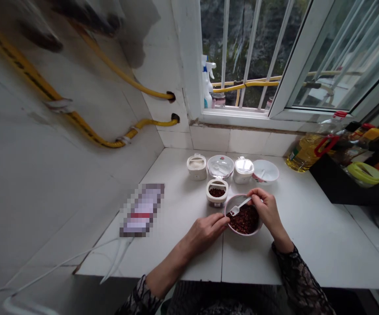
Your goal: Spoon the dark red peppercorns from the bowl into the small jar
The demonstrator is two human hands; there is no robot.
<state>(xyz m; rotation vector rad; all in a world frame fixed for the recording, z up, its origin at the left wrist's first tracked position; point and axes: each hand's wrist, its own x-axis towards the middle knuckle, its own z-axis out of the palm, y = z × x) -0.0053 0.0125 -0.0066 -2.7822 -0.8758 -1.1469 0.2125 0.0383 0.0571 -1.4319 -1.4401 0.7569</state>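
A bowl (244,233) of dark red dried peppercorns (246,220) stands near the counter's front. My left hand (205,229) grips its left rim between thumb and fingers. In my right hand (265,209) is a small white plastic spoon (241,205), pinched by the handle, with its scoop over the bowl and a few dark bits in it. Just behind the bowl's left side is a white spice jar (217,199) with similar dark red contents. Farther back are a jar of pale powder (196,170), a lidded white jar (243,171) and two white bowls (220,167).
A blurred-out phone-like object (142,210) with a white cable (117,258) lies at left. An oil bottle (303,148) and a black rack (337,181) of condiments stand at right. Yellow hoses (94,135) run along the left wall, and a barred window is behind.
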